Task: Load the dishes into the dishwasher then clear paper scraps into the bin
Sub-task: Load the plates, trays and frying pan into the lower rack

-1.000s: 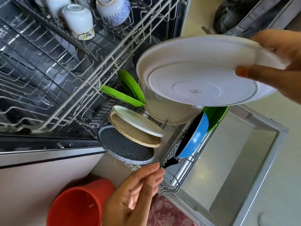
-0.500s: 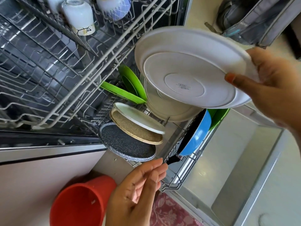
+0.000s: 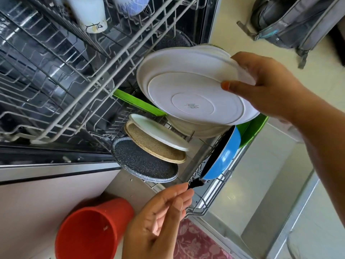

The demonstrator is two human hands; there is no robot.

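Observation:
My right hand [image 3: 267, 85] grips the rim of a large white plate [image 3: 186, 90], underside toward me, tilted just above the lower dishwasher rack [image 3: 205, 208]. A second white plate [image 3: 194, 130] stands right behind and below it. In the rack sit a small white plate [image 3: 158, 133], a tan speckled plate [image 3: 155, 148], a dark speckled plate [image 3: 143, 163], green dishes [image 3: 138, 103] and a blue pan [image 3: 224, 157]. My left hand [image 3: 158, 221] hovers open near the rack's front corner, holding nothing.
The upper rack [image 3: 74, 71] is pulled out overhead with mugs [image 3: 87, 14] in it. A red bin [image 3: 91, 230] stands on the floor at lower left. The open dishwasher door [image 3: 261, 193] lies to the right. A grey backpack [image 3: 291, 21] rests at top right.
My right hand has brought the white plate down and left, closer to the lower rack and the plate behind it. My left hand stayed near the rack's front corner.

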